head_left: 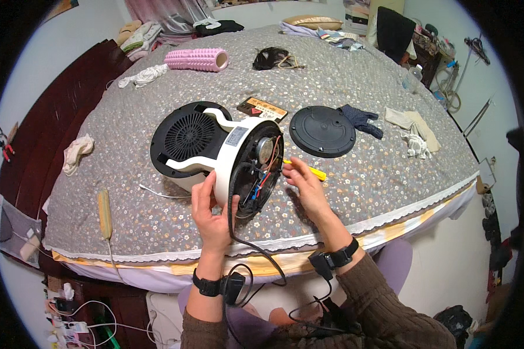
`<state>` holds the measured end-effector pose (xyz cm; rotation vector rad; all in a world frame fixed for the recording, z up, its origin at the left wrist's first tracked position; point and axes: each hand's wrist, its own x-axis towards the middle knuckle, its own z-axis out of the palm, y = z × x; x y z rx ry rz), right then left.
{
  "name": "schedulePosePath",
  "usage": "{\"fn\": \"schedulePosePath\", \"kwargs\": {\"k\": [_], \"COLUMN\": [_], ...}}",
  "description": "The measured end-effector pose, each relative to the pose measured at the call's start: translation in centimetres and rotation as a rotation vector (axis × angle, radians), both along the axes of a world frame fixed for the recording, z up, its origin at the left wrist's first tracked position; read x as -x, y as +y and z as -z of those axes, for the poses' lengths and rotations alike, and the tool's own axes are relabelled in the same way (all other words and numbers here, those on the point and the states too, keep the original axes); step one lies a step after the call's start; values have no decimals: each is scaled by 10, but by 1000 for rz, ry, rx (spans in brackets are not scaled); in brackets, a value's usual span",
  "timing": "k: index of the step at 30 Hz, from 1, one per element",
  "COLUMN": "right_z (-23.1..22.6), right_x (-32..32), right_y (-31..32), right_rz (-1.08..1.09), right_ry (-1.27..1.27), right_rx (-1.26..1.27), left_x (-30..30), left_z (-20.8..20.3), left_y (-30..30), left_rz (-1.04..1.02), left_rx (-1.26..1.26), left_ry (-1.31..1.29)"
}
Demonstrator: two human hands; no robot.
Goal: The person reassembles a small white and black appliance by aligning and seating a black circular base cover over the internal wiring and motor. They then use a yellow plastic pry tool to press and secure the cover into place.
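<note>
Passage runs over grey floral bedspread (390, 180), right of slim yellow tool (318, 174). Black flexible cord (232, 228) crosses near side of open white-and-black round housing (224, 168); black disc-shaped cover (320, 131) obstructs beyond the tool.

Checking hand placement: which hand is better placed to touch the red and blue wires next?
Probably the right hand: it's near those exposed wires, while the left hand holds the curved white plastic housing.
</note>
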<state>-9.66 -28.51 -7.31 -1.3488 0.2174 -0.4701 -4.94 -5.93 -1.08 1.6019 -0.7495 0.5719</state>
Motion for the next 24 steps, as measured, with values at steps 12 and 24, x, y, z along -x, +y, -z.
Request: {"fn": "schedulePosePath", "kwargs": {"k": [12,24], "right_z": [17,17], "right_x": [-21,-23], "right_y": [9,1], "right_rz": [-21,-76], "right_ry": [-47,-93], "right_rx": [277,200], "left_x": [-19,-3], "left_z": [-26,-123], "left_y": [40,-34], "left_rz": [145,-264], "left_rx": [-176,-924], "left_ry": [228,-46]}}
